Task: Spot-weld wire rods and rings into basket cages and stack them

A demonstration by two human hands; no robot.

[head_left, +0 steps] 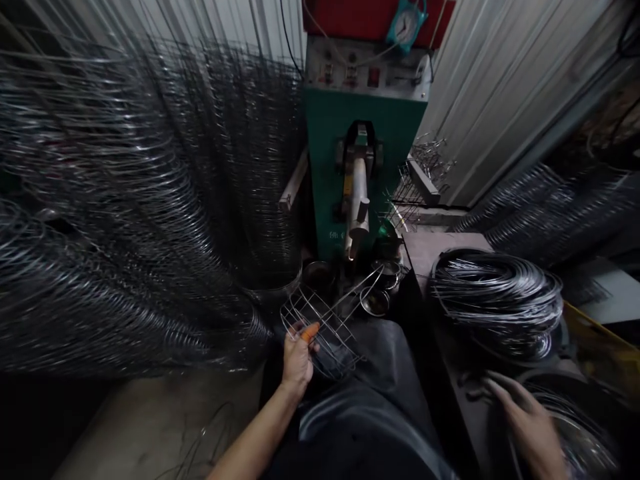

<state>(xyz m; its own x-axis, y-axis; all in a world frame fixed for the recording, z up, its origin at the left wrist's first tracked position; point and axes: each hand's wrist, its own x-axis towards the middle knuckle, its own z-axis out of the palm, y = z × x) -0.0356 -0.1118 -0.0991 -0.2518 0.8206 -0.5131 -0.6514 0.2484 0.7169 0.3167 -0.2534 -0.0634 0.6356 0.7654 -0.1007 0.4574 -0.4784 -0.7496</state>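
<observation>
My left hand (299, 360) is closed on a wire basket (327, 320), an open grid of thin metal rods tilted above my lap. An orange cover sits on one of its digits. Over at the lower right, my right hand (533, 423) holds nothing I can see; its fingers stretch out to the left and are slightly blurred. It is beside a lower stack of wire rings (580, 427), near a small dark object (473, 387) too dim to name. Ahead of the basket stands a green machine (325, 153) with a metal arm (359, 193) jutting toward me.
Tall stacks of wire frames (150, 167) crowd the left side. A large bundle of wire rings (500, 293) lies on the bench (420, 247) at the right. Small round metal parts (375, 303) are below the machine. Loose wires (200, 440) lie on the floor.
</observation>
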